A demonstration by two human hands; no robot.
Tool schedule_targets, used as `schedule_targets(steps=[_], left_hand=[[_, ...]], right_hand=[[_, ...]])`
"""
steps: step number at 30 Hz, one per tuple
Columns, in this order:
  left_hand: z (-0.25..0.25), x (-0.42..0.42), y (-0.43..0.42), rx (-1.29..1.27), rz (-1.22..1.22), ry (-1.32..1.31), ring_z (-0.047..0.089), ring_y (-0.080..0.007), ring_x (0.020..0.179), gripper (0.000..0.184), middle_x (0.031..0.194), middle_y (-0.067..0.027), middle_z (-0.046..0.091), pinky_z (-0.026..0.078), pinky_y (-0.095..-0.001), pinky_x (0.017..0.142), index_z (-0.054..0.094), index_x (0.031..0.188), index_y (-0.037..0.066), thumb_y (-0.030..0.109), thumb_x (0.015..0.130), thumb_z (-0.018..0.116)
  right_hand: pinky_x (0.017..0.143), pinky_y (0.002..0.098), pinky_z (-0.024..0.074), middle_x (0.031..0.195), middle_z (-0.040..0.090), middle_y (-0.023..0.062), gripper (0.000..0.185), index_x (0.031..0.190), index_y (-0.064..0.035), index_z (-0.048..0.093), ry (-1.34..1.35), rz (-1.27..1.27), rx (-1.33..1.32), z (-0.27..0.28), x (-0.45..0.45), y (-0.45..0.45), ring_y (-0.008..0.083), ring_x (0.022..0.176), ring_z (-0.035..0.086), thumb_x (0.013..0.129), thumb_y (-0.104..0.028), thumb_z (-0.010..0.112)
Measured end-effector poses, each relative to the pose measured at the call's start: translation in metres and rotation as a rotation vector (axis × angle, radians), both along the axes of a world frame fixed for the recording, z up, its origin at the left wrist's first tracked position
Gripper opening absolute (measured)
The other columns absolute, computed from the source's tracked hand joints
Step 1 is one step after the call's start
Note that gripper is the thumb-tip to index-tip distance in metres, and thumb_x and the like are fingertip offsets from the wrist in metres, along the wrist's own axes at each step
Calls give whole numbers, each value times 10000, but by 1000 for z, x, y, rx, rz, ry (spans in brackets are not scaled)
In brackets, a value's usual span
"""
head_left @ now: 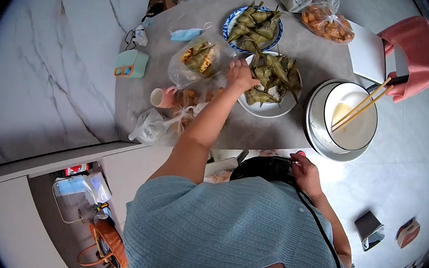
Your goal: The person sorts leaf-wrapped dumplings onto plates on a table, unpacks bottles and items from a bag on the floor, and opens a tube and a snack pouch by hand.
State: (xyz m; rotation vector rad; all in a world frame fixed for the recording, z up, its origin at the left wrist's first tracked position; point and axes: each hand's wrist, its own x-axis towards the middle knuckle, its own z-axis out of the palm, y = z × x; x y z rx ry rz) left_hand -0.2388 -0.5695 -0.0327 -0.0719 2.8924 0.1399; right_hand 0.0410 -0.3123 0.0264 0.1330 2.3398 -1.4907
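One white plate (268, 111) (parcels (273, 72) obscure part)

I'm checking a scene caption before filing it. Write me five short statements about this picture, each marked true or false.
1. The left hand is at the white dish of leaf-wrapped bundles. True.
2. The chopsticks lie across the blue-rimmed plate. False: the chopsticks lean in the white pot.
3. The blue-rimmed plate also holds leaf-wrapped bundles. True.
4. The right hand is over the white pot. False: the right hand is close in front of the blue top.
5. A face mask lies on the table. True.
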Motion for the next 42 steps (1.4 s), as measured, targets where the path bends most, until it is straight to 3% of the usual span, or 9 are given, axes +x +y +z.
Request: schedule_targets(steps=[6, 10, 12, 17, 23, 28, 33, 37, 42], left_hand=[[-1, 31, 5, -66, -90, -74, 421, -307, 1207, 709, 1242, -153, 517, 336, -452, 1011, 472, 1229, 18, 411, 708, 748], [-10, 13, -8, -43, 49, -236, 486, -317, 1202, 633, 1256, -155, 545, 413, -445, 960, 525, 1211, 22, 384, 727, 714], [-4, 1, -37, 198, 38, -304, 620, -289, 1016, 499, 1067, -178, 647, 489, -364, 863, 641, 1094, 45, 397, 741, 683], [93, -27, -47, 930, 372, -125, 630, -182, 876, 402, 948, -89, 666, 500, -315, 782, 635, 1020, 14, 295, 752, 741], [77, -78, -8, 1427, 495, 101, 651, -160, 710, 295, 872, -105, 670, 537, -278, 631, 615, 961, 27, 236, 794, 739], [47, -105, 18, 1348, 610, 80, 663, -200, 587, 263, 728, -91, 667, 532, -288, 586, 625, 815, 33, 256, 767, 754], [18, -120, 16, 531, 238, 388, 681, -220, 653, 300, 768, -131, 688, 517, -354, 630, 658, 804, 6, 304, 791, 695], [19, -108, 16, 1021, 172, 149, 666, -300, 704, 235, 778, -118, 693, 517, -408, 671, 687, 864, 31, 260, 831, 641], [10, -81, -12, 301, -329, 441, 569, -308, 1039, 269, 1080, -66, 634, 472, -392, 867, 664, 1044, 134, 93, 795, 571]], right_hand=[[739, 392, 518, 960, 656, 194, 271, 1098, -72, 633, -21, 0, -22, -8, 0, -2, 357, 866, 644, 832, -100, 589], [751, 399, 519, 969, 657, 186, 253, 1086, -62, 633, -32, -2, -4, 1, -1, -2, 357, 876, 643, 841, -96, 579], [754, 400, 520, 973, 658, 182, 250, 1083, -59, 633, -17, -6, 3, 4, -1, 0, 357, 882, 642, 842, -91, 574], [767, 402, 519, 983, 659, 172, 246, 1076, -54, 636, -17, -29, -19, 3, 2, -1, 358, 900, 639, 843, -81, 563], [767, 402, 521, 981, 659, 176, 264, 1092, -55, 629, -62, -27, -44, -6, 6, -4, 366, 897, 637, 837, -72, 564], [777, 396, 511, 1002, 655, 179, 293, 1119, -66, 621, -97, -28, -29, 1, 8, -4, 363, 916, 633, 832, -76, 565], [770, 398, 509, 997, 655, 177, 287, 1117, -73, 623, -27, -28, -10, 3, 9, -4, 361, 904, 633, 835, -84, 572], [763, 402, 510, 980, 659, 170, 275, 1107, -76, 627, 21, -21, 32, 2, 10, -4, 360, 891, 635, 838, -91, 574], [764, 411, 509, 977, 659, 172, 272, 1104, -76, 628, 3, -19, 22, 2, 8, -1, 366, 889, 631, 837, -94, 575]])
